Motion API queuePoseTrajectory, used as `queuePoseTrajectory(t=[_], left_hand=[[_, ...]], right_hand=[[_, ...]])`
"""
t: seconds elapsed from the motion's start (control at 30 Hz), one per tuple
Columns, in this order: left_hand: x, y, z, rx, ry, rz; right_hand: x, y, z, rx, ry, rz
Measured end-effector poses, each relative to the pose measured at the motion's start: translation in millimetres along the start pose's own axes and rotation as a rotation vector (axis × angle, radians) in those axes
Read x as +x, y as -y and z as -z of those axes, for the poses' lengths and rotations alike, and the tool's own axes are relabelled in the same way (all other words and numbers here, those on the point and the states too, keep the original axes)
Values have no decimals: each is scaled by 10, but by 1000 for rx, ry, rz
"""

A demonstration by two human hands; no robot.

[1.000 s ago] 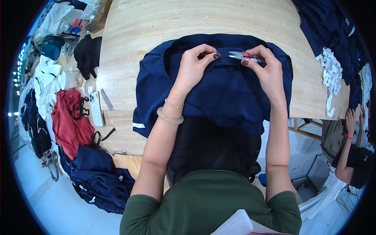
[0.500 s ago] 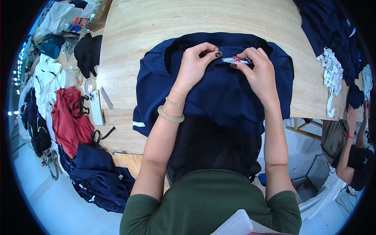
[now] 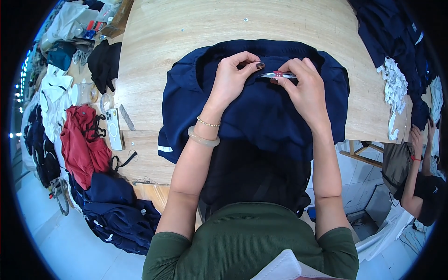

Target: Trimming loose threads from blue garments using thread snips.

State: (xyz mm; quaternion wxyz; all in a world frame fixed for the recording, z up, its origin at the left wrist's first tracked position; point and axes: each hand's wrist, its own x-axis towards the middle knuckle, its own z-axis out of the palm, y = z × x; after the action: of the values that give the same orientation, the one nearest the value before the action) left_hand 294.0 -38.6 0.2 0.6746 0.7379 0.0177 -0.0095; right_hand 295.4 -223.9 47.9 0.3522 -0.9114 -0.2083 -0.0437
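Note:
A navy garment [image 3: 275, 112] with a gathered elastic waistband lies in front of me, partly over the table's near edge. At its waistband my left hand [image 3: 232, 77] pinches the navy cloth between thumb and fingertips. My right hand [image 3: 305, 88] is closed around small thread snips [image 3: 278, 74] with a red part and bright metal blades. Their tips point left toward my left fingertips, just above the cloth. Whether the blades touch a thread is too small to tell.
The wooden table [image 3: 210, 23] bears a phone [image 3: 114, 128], a metal strip [image 3: 126, 116] and a tape roll [image 3: 107, 101] on the left. Beside them hang red garments [image 3: 86, 144]. White cloth strips [image 3: 395, 88] lie at right, near a co-worker's hands [image 3: 416, 137].
My right hand and the thread snips have shifted slightly left, closer to my left fingertips. My left hand keeps its place. The co-worker's hands at right have moved a little.

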Motion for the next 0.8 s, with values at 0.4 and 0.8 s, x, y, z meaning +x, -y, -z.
queuePoseTrajectory(t=[0.4, 0.8], left_hand=[[22, 17, 13, -38, -4, 28], [13, 25, 23, -49, 13, 21]], right_hand=[[7, -124, 29, 19, -46, -57], [84, -89, 56, -23, -6, -7]])
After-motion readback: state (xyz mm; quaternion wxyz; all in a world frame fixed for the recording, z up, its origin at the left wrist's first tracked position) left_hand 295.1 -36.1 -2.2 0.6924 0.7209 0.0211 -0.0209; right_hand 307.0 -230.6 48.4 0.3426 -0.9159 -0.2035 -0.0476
